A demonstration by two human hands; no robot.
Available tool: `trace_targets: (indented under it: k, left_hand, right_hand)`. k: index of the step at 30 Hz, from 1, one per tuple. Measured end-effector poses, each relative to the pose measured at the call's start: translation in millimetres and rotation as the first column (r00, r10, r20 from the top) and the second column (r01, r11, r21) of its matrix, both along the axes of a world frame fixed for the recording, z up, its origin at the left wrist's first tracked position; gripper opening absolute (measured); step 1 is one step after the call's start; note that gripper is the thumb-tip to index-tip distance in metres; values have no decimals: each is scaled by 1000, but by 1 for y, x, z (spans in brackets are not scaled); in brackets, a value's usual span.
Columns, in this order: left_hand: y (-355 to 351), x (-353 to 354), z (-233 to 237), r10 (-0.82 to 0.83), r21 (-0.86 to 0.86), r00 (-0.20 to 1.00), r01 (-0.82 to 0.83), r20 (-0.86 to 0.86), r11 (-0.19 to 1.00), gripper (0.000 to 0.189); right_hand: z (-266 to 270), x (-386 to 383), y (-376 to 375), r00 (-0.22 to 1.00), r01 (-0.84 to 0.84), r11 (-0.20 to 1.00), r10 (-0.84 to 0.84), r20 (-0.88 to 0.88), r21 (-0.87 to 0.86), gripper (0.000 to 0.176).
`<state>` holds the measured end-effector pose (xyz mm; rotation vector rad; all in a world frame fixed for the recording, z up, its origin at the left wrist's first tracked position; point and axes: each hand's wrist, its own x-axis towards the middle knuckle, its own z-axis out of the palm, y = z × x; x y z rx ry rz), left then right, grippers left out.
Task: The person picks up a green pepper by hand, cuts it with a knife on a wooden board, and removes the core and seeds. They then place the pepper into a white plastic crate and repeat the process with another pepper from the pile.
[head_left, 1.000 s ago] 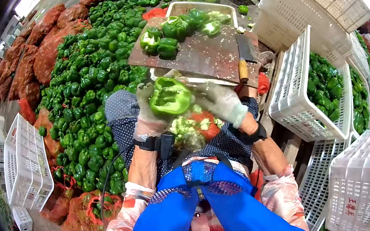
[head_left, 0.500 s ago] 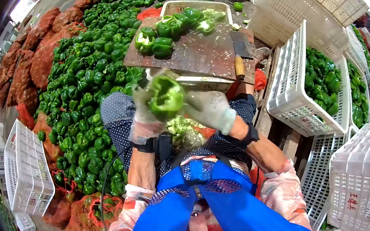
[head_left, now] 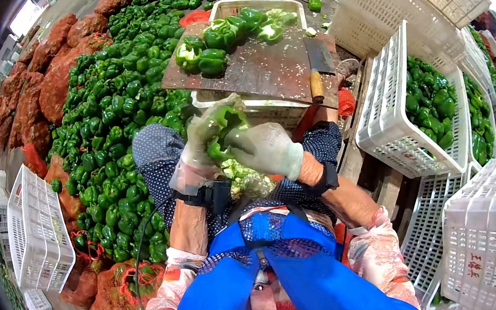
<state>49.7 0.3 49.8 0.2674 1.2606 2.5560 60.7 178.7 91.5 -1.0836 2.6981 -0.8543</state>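
My left hand (head_left: pixel 196 148), in a whitish glove, is closed round a cut green bell pepper (head_left: pixel 225 117) held above my lap with its hollow side showing. My gloved right hand (head_left: pixel 271 149) grips the same pepper from the other side, fingers at its opening; the fingertips are partly hidden. Below the hands lies a heap of pale seed cores and scraps (head_left: pixel 248 179). Just beyond is a brown cutting board (head_left: pixel 260 68) strewn with seeds. Cut green peppers (head_left: pixel 213 61) sit on its left part, and a cleaver (head_left: pixel 316 82) with a wooden handle rests at its right.
Under the board stands a white tub (head_left: pixel 294 9). A large pile of whole green peppers (head_left: pixel 118 130) spreads on my left, backed by red mesh sacks (head_left: pixel 60 94). White crates (head_left: pixel 384 111) holding peppers stand on the right; another crate (head_left: pixel 37 233) is at lower left.
My right hand has moved left and further into the pepper's opening. The pepper has turned and tilted between my hands. The board and cleaver shift slightly with the camera view.
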Motion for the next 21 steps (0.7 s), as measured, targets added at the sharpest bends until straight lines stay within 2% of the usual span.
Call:
trace_targets:
  k: [1, 2, 3, 5, 6, 7, 9, 10, 11, 12, 13, 14, 16, 17, 18, 19, 20, 21]
  left_hand:
    - [-2, -3, -8, -1, 38, 1000, 2, -23, 999, 73]
    - [4, 2, 0, 15, 119, 998, -22, 56, 993, 75]
    - [4, 2, 6, 34, 135, 999, -36, 15, 990, 75]
    - [2, 2, 17, 78, 163, 995, -67, -64, 984, 75]
    - [-2, 6, 27, 117, 216, 993, -117, 13, 969, 79]
    - [-6, 11, 40, 155, 148, 987, -158, 32, 976, 84]
    - [-12, 7, 39, 45, 134, 999, -41, -24, 990, 87]
    - [-10, 8, 35, 48, 133, 999, -46, -11, 990, 85]
    - [-5, 8, 30, 44, 131, 999, -44, 2, 990, 83]
    - [-3, 3, 19, 120, 43, 993, -120, 10, 992, 80]
    - [2, 2, 10, 87, 136, 996, -82, -34, 987, 69]
    - [0, -4, 3, 71, -217, 967, -126, -247, 968, 65]
    - [5, -2, 18, 1, -252, 975, -59, -223, 966, 56]
    - [7, 1, 15, 106, -242, 968, -161, -225, 957, 58]
    - [-1, 6, 12, 186, -257, 953, -247, -239, 934, 60]
    - [-10, 10, 12, 202, -180, 966, -230, -161, 957, 63]
    - [-17, 13, 15, 214, -97, 973, -222, -82, 970, 66]
    - [-16, 13, 30, 112, 98, 990, -120, 79, 988, 70]
  right_hand:
    - [3, 4, -2, 999, 43, 999, -43, 7, 0, 25]
    - [5, 8, -4, 996, 85, 996, -85, 12, 1, 25]
    - [-5, 11, -4, 983, 185, 979, -184, 22, -81, 24]
    - [-16, 14, 12, 963, 263, 947, -247, 106, -187, 23]
    - [-29, 15, 24, 962, 274, 951, -268, 56, -147, 22]
    - [-46, 11, 39, 969, 248, 968, -247, 23, -39, 28]
    - [-39, 11, 47, 969, 212, 973, -221, -108, -92, 35]
    - [-37, 10, 47, 972, 210, 948, -228, -51, -240, 38]
    - [-30, 6, 41, 969, 151, 905, -214, -120, -398, 36]
    - [-8, 9, 32, 980, 191, 910, -195, 26, -368, 32]
    - [9, 11, 23, 969, 227, 915, -179, 167, -333, 29]
    - [10, 9, 14, 982, 177, 949, -153, 110, -259, 27]
    - [-2, 5, 0, 995, 102, 988, -100, 18, -113, 27]
    - [-3, 5, -2, 997, 82, 986, -81, 8, -145, 26]
    - [-5, 5, -1, 992, 125, 989, -123, 30, -77, 25]
    - [-8, 5, 3, 983, 179, 984, -178, 46, -1, 24]
    - [-21, 3, 9, 972, 233, 972, -233, 5, -9, 23]
    - [-27, 5, 20, 963, 267, 964, -267, -18, -13, 25]
